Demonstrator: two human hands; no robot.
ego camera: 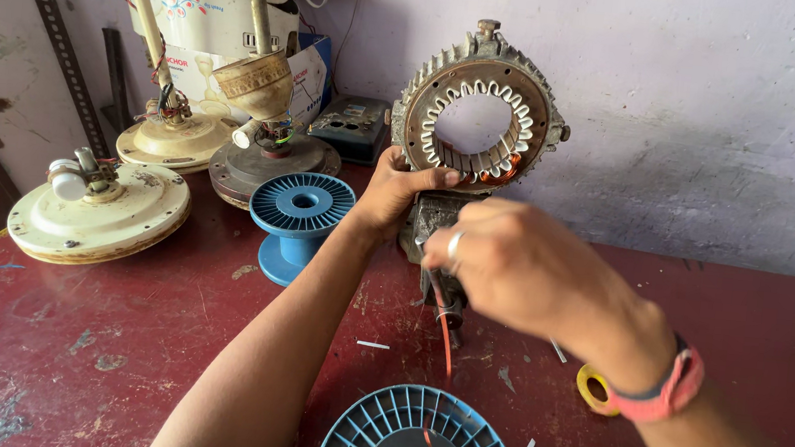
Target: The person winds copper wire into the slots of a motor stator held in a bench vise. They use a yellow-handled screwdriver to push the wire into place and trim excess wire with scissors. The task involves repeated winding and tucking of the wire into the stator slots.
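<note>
A round motor stator (479, 110) with white slot insulation stands upright, clamped in a small vise (436, 227) on the red table (114, 342). My left hand (399, 191) grips the lower left rim of the stator, thumb against its inner ring. My right hand (520, 264), with a ring and a pink wristband, is closed in front of the vise, pinching a thin red strip (447, 340) that hangs down toward a blue spool (420, 444) at the near edge.
A second blue spool (299, 216) stands left of the vise. Ceiling fan motors and parts (98, 209) sit at the back left, a box (353, 127) behind them. A yellow tape roll (592, 388) lies at right. The wall is close behind.
</note>
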